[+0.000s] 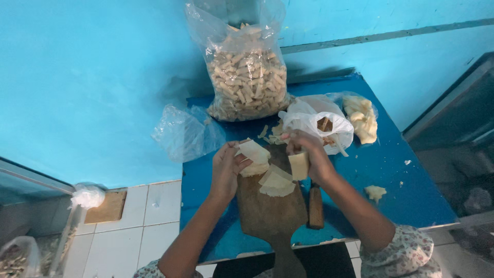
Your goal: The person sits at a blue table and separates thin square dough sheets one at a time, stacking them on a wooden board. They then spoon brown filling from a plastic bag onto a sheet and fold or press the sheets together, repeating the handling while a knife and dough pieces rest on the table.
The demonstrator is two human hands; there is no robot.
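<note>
My left hand (pixel 227 166) holds a thin pale dough sheet (pixel 253 152) above the top of a wooden cutting board (pixel 267 211). My right hand (pixel 311 154) grips another pale folded sheet (pixel 299 165) just to the right of it. A small stack of cut pale sheets (pixel 277 184) lies on the board below both hands. A knife with a wooden handle (pixel 315 206) rests on the blue table (pixel 391 175) beside the board, under my right forearm.
A large clear bag of pale rolled sticks (pixel 247 77) stands at the table's back by the blue wall. A white bag (pixel 319 121), a clear bag of dough pieces (pixel 362 118) and an empty clear bag (pixel 185 134) lie near. A dough scrap (pixel 375 192) lies right.
</note>
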